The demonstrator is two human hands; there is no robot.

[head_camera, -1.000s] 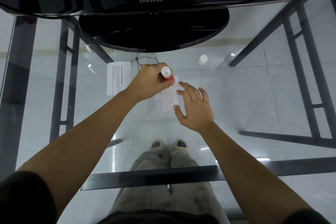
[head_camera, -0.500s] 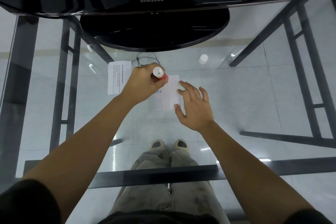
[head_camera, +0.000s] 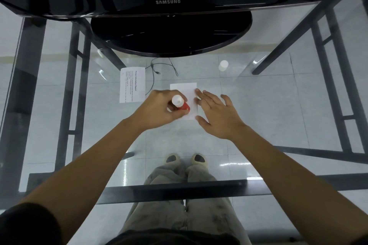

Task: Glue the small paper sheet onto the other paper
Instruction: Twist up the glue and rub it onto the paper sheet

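Over small sheet (head_camera: pixel 184 90), left hand (head_camera: pixel 158 109) round glue stick (head_camera: pixel 180 103); right hand (head_camera: pixel 217 114) flat at right edge.

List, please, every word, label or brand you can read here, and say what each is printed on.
"SAMSUNG": on the monitor bezel.
"Printer Information Report": heading, running sideways, on the printed sheet.
Finer lines beside that heading: too small to read.
The small sheet and glue stick: no readable text.

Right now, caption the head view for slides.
Left hand holds glue stick over small paper sheet, right hand touching it.
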